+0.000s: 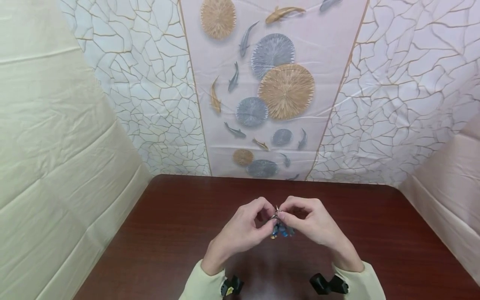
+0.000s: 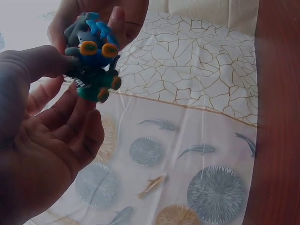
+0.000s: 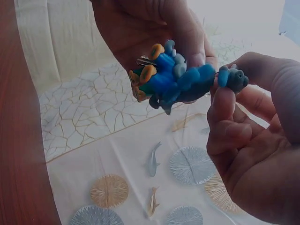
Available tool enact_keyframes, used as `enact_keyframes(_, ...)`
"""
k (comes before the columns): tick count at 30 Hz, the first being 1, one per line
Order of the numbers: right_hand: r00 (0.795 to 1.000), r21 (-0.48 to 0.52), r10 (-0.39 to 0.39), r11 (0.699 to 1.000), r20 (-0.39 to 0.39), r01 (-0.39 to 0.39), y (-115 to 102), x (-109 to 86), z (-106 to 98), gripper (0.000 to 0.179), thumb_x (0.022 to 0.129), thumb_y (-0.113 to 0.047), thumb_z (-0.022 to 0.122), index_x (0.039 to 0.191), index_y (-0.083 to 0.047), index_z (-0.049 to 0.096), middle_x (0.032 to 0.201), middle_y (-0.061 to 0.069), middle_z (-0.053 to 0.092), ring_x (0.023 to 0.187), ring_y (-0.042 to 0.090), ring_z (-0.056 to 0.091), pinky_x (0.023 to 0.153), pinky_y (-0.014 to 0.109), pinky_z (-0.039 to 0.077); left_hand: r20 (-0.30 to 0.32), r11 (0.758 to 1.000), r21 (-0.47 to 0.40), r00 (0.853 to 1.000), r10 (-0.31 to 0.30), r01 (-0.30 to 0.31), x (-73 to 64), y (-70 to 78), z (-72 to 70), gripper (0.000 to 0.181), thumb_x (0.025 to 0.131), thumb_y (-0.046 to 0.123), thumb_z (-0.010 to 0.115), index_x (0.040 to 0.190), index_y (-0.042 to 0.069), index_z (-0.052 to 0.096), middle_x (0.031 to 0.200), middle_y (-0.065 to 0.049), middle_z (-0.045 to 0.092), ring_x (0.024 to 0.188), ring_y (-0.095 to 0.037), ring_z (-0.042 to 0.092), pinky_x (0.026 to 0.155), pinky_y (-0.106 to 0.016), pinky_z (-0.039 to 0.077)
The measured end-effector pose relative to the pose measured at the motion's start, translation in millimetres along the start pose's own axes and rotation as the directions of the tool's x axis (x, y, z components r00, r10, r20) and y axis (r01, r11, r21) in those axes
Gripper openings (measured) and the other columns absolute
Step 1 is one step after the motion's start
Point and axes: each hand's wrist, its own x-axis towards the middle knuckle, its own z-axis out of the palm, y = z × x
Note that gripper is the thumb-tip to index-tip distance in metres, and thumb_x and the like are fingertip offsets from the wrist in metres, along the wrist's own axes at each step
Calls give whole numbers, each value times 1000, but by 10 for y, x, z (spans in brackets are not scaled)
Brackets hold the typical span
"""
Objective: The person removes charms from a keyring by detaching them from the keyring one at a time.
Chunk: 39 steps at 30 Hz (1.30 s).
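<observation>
A bunch of small keychain charms (image 1: pixel 282 230) hangs from a metal key ring (image 1: pixel 276 211) between both hands, above the table. My left hand (image 1: pixel 249 223) pinches the ring from the left with thumb and forefinger. From the other side, my right hand (image 1: pixel 315 218) pinches at the ring with thumb and fingertips. The charms are rounded blue, green and grey figures with orange round ends, plain in the left wrist view as a clustered blue charm (image 2: pixel 93 51). In the right wrist view, a small grey-blue charm (image 3: pixel 233 78) sits apart by the right fingertips. Fingers partly hide the ring.
Beneath the hands is a dark reddish-brown table (image 1: pixel 168 233). A patterned cloth (image 1: pixel 258 137) with fish and round shapes hangs behind its far edge. Cream cloth (image 1: pixel 56 166) covers the left side, and pale cloth (image 1: pixel 446 191) the right.
</observation>
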Motion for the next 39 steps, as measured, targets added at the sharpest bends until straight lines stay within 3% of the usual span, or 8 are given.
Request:
enact_keyframes(5,1000,5,-12,1000,-6,12,-4,-4,-10,14,90,1,64,88,-12,68,67,-1,60,51,10,54,44,25,44,-10,1000,7,1000,-11,11,-2,6,-9,16,87,5,67,95,14,56,85,3,58,74,-9,56,62,-18,50)
enact_keyframes(10,1000,2,-9,1000,-26,9,-25,-14,-9,13,89,1,65,89,-11,68,66,1,60,50,6,50,41,25,41,-14,1000,30,1000,5,-5,-1,-13,0,17,88,6,67,100,13,57,91,3,59,79,-9,58,69,-20,53)
enact_keyframes(15,999,4,20,1000,-37,-19,-41,-21,-15,11,90,0,65,90,-10,69,67,1,62,49,3,49,39,26,41,-34,998,40,998,53,-52,3,-22,19,19,89,10,68,103,13,57,96,3,60,84,-10,60,75,-21,54)
enact_keyframes(21,999,12,43,999,-30,-43,-43,-22,-16,10,90,-2,65,89,-11,68,65,-5,57,46,4,46,37,26,37,-49,988,81,989,137,-132,29,-32,74,15,89,11,69,98,14,57,92,3,60,80,-8,58,72,-19,52)
enact_keyframes(28,999,-2,28,1000,-41,-28,-47,-22,-38,12,90,0,64,88,-12,68,64,-5,56,46,3,46,37,26,38,-60,980,103,982,180,-173,32,-30,50,10,89,8,66,96,13,60,91,4,60,85,-11,58,76,-21,52)
enact_keyframes(39,998,48,29,998,-55,-26,-52,-20,-34,12,89,3,63,88,-9,68,65,-9,58,46,4,46,37,26,38,-66,972,90,973,223,-216,45,-28,63,12,89,5,67,97,12,61,91,1,61,83,-8,60,73,-16,53)
